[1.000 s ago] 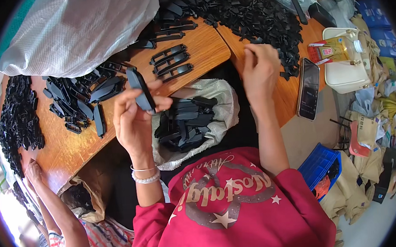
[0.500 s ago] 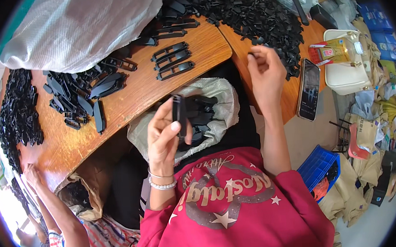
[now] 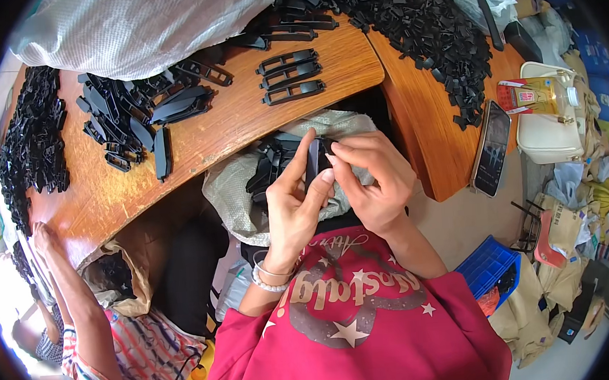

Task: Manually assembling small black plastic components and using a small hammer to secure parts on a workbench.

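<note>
Your right hand (image 3: 374, 178) has left the table's black pile and joined your left hand (image 3: 295, 205); both now pinch one black plastic part (image 3: 314, 162) (mostly hidden by fingers) above the lap sack (image 3: 238, 194).

Bare wood is left on the table (image 3: 195, 144) between the black parts (image 3: 126, 118) and three strips (image 3: 291, 74). The right side is blocked by a heap (image 3: 421, 33) and phone (image 3: 491, 149).

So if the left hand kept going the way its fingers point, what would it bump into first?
The left hand points up and away from the body. It already touches the black plastic piece; past that, probably the grey bag of black parts, then the wooden table. Depth is hard to judge.
</note>
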Action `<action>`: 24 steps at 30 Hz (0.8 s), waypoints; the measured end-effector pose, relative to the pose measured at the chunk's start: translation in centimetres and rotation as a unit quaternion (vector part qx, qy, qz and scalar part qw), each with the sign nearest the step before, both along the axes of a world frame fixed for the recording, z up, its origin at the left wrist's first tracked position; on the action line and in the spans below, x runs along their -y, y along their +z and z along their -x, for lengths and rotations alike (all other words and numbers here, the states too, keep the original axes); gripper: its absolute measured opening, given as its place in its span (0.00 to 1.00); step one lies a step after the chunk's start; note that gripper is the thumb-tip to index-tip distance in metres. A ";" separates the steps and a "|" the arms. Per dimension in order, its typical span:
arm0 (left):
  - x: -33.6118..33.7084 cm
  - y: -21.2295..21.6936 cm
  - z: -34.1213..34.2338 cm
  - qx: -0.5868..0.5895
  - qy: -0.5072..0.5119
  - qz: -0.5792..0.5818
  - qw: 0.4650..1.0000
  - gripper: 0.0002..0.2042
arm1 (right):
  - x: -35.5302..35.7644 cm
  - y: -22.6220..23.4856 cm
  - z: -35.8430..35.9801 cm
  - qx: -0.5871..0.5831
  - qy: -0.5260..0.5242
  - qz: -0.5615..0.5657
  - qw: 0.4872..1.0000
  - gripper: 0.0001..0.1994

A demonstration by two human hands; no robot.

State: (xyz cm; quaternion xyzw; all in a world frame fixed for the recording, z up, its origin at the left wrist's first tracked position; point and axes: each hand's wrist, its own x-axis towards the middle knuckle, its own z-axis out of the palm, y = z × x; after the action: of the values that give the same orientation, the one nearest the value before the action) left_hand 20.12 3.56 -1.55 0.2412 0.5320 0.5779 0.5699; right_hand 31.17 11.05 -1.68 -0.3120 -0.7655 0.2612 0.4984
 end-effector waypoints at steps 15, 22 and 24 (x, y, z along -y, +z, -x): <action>0.4 -0.3 0.3 0.148 -0.006 -0.046 0.988 0.22 | 0.2 -1.3 -0.8 -0.018 0.021 -0.034 0.999 0.15; 0.3 -0.3 0.5 0.053 0.015 -0.040 0.998 0.22 | 0.1 -0.3 -1.5 0.077 0.060 -0.049 0.994 0.17; 0.3 -0.1 0.6 0.049 0.008 -0.047 0.998 0.22 | -0.2 0.2 -1.8 0.106 0.068 -0.054 0.991 0.17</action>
State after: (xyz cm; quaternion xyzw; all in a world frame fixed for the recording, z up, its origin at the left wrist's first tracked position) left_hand 19.54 3.21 -1.62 0.2345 0.4778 0.6177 0.5789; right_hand 32.98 11.21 -1.49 -0.2579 -0.8463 0.2186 0.4116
